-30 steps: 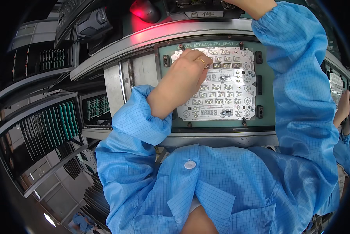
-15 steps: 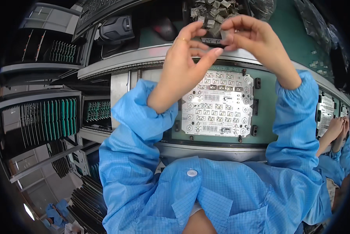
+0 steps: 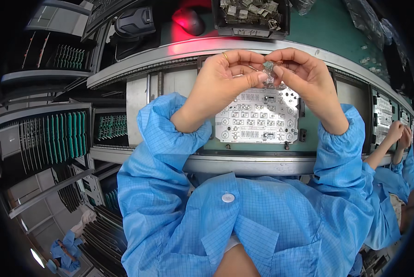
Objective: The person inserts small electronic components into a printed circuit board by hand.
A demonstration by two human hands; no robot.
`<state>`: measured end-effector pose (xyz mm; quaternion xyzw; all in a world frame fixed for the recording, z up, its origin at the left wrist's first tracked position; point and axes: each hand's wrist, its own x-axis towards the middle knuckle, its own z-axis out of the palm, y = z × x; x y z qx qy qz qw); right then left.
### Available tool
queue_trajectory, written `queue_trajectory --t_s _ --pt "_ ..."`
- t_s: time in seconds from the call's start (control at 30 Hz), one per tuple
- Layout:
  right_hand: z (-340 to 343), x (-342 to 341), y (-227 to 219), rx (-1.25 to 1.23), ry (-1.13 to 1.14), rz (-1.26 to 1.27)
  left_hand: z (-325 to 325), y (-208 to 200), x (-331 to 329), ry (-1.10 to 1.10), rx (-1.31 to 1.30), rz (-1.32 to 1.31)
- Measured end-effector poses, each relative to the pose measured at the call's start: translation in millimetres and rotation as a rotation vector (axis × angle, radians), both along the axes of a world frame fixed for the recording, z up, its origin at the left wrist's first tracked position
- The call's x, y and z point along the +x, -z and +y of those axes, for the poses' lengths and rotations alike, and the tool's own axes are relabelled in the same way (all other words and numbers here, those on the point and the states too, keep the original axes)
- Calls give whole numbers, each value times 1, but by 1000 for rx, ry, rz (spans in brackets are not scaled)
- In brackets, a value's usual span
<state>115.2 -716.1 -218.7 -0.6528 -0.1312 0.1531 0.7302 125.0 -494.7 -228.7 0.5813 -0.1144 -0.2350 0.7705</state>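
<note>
- I see a small metal component pinched between both sets of fingertips, raised above the white circuit panel, likely lifted to eye level for a closer check.
- My left hand and right hand meet around it, each clamped on one side.
- A black bin of similar parts sits beyond, within reach.
- A co-worker's hands work at the right.

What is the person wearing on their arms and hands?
Both arms are in loose light-blue sleeves with a fine grid pattern and gathered cuffs at the wrists. They belong to a coat with a white snap button. The hands are bare, without gloves; the left hand wears a thin gold-coloured ring.
</note>
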Motion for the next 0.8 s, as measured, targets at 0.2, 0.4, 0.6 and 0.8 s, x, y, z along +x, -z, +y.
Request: queue_trajectory --t_s 0.2,0.4,0.6,0.8 --pt "10 -25 3 -21 71 -38 -6 7 -20 -39 -80 0" --pt "8 -40 1 -331 243 -405 2 5 -32 80 0 154" --pt "-23 -66 6 -618 43 -449 19 9 -47 -1 198 95" --pt "-23 -91 36 -749 28 -527 31 28 -58 -39 345 -86"
